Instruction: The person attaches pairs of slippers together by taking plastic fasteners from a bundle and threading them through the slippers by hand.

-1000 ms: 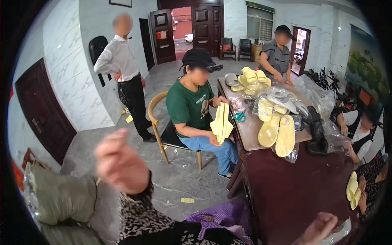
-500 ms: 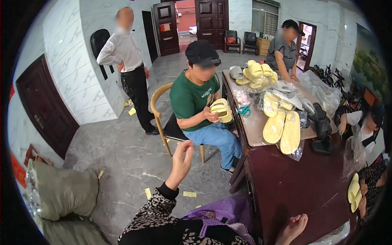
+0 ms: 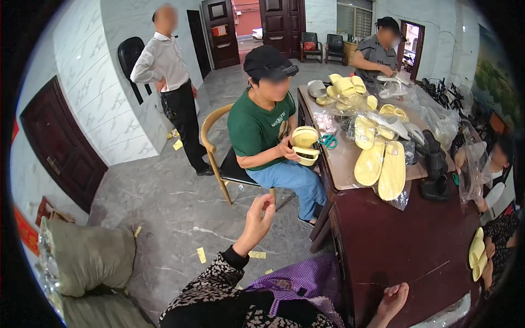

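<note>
My left hand (image 3: 259,220) is raised in the air above the grey floor, in front of the seated person. Its fingers are bent in toward the thumb, and nothing shows in them. Low over the dark red table (image 3: 394,235), near its front edge, my right hand (image 3: 392,300) has its fingers curled in, with nothing visible in it. Farther up the table lies a pair of yellow slippers (image 3: 391,169) on clear plastic. A pair of yellow slippers (image 3: 477,254) is at the table's right side, beside another person's hand.
A person in a green shirt (image 3: 262,131) sits holding yellow slippers (image 3: 305,145). Teal scissors (image 3: 328,141), heaped slippers (image 3: 344,87) and black shoes (image 3: 433,164) lie on the far tabletop. Stuffed sacks (image 3: 93,257) stand at left. Others stand at the back and sit at right.
My left hand has shifted slightly right and down in view. The seated person has spread the yellow slippers apart. The person at the back right has lifted a pale slipper.
</note>
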{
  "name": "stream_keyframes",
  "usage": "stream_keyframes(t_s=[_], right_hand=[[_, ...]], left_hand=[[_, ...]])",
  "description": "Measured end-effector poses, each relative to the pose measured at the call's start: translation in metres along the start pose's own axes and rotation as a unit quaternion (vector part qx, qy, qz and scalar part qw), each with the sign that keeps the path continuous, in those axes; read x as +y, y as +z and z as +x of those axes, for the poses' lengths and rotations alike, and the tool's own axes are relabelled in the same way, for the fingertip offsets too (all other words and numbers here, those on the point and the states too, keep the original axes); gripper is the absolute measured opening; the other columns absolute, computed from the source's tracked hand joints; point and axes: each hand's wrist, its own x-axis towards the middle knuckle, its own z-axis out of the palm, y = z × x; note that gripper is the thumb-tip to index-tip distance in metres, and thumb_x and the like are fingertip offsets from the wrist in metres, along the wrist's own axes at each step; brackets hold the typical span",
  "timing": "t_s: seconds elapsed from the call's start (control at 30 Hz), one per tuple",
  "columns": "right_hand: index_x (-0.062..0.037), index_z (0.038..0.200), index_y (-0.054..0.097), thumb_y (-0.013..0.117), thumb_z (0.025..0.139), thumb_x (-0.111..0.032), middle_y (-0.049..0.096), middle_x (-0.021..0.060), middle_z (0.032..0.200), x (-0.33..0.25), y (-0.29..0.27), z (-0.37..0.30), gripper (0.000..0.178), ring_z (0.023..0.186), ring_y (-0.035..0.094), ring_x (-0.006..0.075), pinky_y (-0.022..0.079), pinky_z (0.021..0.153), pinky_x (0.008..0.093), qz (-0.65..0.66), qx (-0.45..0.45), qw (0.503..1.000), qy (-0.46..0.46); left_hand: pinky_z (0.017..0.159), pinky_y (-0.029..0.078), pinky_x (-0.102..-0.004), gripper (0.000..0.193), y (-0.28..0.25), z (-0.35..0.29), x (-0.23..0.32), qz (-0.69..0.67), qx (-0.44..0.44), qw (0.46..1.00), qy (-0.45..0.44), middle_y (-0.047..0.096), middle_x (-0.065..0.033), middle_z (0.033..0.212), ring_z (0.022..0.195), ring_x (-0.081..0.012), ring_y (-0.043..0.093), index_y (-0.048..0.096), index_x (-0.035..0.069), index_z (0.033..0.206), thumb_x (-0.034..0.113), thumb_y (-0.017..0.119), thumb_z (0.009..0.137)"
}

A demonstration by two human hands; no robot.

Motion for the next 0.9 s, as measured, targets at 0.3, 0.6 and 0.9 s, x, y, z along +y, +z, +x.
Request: stream_keyframes(t_s=[0.3, 0.6, 0.9], right_hand=[[-0.0077, 0.101, 0.054, 0.049, 0.095, -0.021, 0.051, 0.0008, 0.067, 0.005, -0.004, -0.001, 0.015, 0.057, 0.047, 0.0091, 0.041, 0.054, 0.0244, -0.004, -0.008, 1.000, -0.003], [-0.0079, 0.099, 0.054, 0.052, 0.093, -0.022, 0.048, 0.0000, 0.065, 0.004, -0.001, -0.002, 0.015, 0.056, 0.045, 0.0092, 0.039, 0.054, 0.0256, -0.005, 0.011, 1.000, 0.011], [-0.0082, 0.093, 0.053, 0.055, 0.090, -0.019, 0.045, -0.0009, 0.060, 0.000, 0.010, -0.005, 0.011, 0.053, 0.042, 0.0100, 0.036, 0.054, 0.0274, 0.017, 0.024, 0.999, 0.033]], left_hand=[[0.077, 0.044, -0.0243, 0.024, -0.001, -0.001, -0.005, -0.012, -0.010, 1.000, -0.003, 0.056, -0.0055, 0.097, 0.087, -0.0116, 0.053, 0.052, -0.001, 0.112, 0.005, 0.053, 0.089], [0.078, 0.044, -0.0243, 0.023, 0.002, -0.003, -0.005, -0.009, -0.018, 1.000, -0.010, 0.056, -0.0052, 0.098, 0.088, -0.0118, 0.053, 0.052, 0.000, 0.112, 0.004, 0.053, 0.089], [0.079, 0.043, -0.0241, 0.025, 0.001, -0.004, -0.019, -0.031, -0.038, 0.998, -0.032, 0.055, -0.0039, 0.099, 0.089, -0.0110, 0.052, 0.052, -0.001, 0.113, 0.004, 0.053, 0.089]])
